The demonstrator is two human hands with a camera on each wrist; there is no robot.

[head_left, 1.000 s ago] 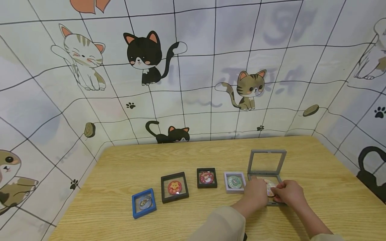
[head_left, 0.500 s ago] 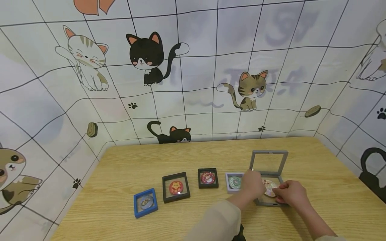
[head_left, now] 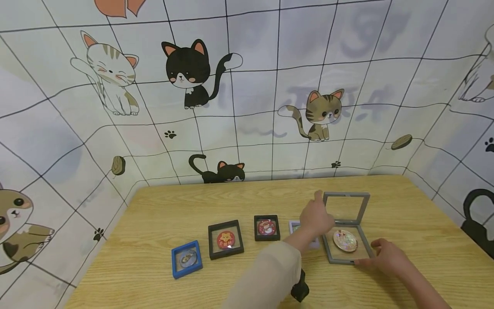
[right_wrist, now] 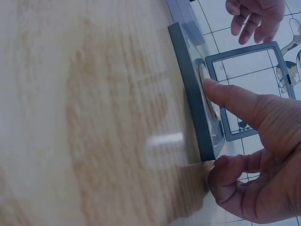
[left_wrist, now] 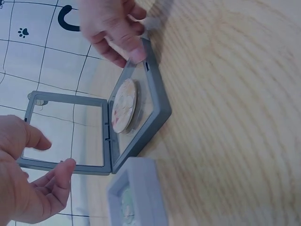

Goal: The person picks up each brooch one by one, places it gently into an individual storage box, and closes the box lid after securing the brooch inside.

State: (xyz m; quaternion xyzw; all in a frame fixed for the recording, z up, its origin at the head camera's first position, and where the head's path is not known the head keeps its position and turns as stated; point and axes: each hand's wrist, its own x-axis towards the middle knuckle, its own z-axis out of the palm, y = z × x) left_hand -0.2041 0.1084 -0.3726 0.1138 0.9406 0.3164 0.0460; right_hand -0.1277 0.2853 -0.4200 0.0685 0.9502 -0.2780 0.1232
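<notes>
A grey display frame [head_left: 341, 261] lies on the table at the right with its lid [head_left: 347, 195] raised. On the clear film of its base rests a round, pale, colourful button badge [head_left: 345, 241]. My left hand [head_left: 316, 216] is at the left side of the raised lid; in the left wrist view its thumb and finger are spread apart with nothing between them. Around the front right corner of the base is my right hand [head_left: 390, 257], thumb at the front edge and fingers along the right side. The right wrist view shows that hand [right_wrist: 277, 174] with a gap between thumb and fingers.
A lilac frame [left_wrist: 148, 193] with a green badge stands close left of the grey one, partly behind my left hand. Further left are two black frames [head_left: 266, 228] [head_left: 225, 240] with red badges and a blue frame [head_left: 187, 259]. A cat-print cloth [head_left: 251, 94] hangs behind the table.
My right hand has let go of the badge and drawn back to the frame's right front corner. My left hand has moved up and away from the base to the raised lid.
</notes>
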